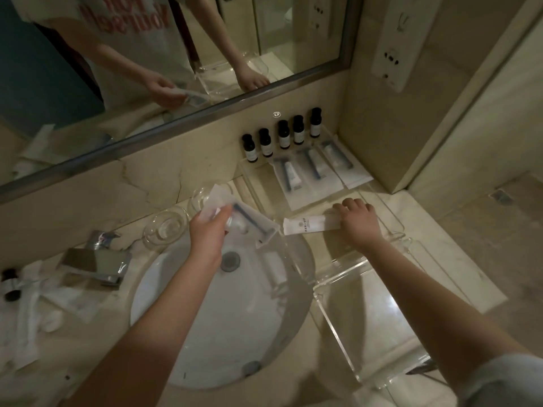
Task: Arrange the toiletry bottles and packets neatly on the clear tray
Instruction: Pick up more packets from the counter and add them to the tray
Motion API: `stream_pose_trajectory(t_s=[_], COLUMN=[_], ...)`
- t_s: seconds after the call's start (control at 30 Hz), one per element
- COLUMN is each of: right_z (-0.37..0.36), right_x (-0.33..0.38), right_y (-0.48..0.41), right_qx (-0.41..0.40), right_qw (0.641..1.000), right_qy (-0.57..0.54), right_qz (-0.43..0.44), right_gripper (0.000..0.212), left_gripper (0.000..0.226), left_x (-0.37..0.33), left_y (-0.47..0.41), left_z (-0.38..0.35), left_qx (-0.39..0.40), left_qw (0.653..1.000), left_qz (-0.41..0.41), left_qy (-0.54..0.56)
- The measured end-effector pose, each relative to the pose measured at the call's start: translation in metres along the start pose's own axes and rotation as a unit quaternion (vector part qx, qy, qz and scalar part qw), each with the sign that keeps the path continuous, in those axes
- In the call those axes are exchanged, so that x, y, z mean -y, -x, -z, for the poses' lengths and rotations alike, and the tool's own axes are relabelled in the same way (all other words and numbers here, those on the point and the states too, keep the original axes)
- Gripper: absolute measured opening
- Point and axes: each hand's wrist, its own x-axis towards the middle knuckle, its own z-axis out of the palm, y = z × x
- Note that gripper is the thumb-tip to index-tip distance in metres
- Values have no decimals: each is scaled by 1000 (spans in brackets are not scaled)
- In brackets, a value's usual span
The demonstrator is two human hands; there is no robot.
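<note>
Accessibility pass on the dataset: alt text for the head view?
Over a bathroom sink, a person's left hand holds a clear razor packet while the right hand grips a white packet at the near edge of the clear tray. Five dark bottles line the tray's back, three razor packets lying before them.

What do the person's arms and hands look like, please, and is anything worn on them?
Both forearms are bare. The left hand and right hand wear no gloves, and no watch, ring or bracelet shows. A pale short sleeve covers the right upper arm at the lower right corner; no sleeve shows on the left arm.
</note>
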Motion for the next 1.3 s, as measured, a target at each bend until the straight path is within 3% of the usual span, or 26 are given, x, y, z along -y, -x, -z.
stream_pose_trajectory(t_s=[0.13, 0.3, 0.57, 0.73, 0.83, 0.93, 1.03, 1.1, 1.2, 1.3], right_z=[-12, -22, -11, -14, -16, 1, 31, 47, 60, 66], right_x=[16, 27, 16, 16, 22, 44, 72, 88, 103, 104], right_y=[16, 17, -8, -8, 4, 19, 24, 20, 3, -20], right_qx=[-65, -43, -33, -47, -94, -100, 18, 69, 52, 56], right_qw=[995, 992, 989, 991, 985, 942, 821, 746, 726, 763], right_qy=[-71, -120, -119, -95, -133, -320, -570, -662, -684, -644], right_qz=[-24, -18, 75, 80, 63, 2, -29, -40, -51, -23], right_gripper=[42, 36, 40, 46, 43, 30, 32, 32, 24, 29], left_gripper=[4, 3, 6, 16, 12, 18, 14, 16, 17, 15], left_x=[3, 4, 3, 1, -3, -5, -1, 4, 11, 12], left_y=[-3, -6, -10, -10, -5, 1, 6, 10, 16, 11], left_z=[-2, 3, 8, 6, 1, -4, -11, -17, -21, -14], left_qx=[1, -3, -22, -32, -23, -15, 8, 26, 62, 107], left_qw=[1000, 1000, 1000, 999, 998, 992, 985, 986, 990, 991], left_qz=[1, 1, 2, 26, 30, 46, 72, 84, 83, 84], left_qy=[0, -21, -6, 15, 51, 113, 157, 144, 97, 6])
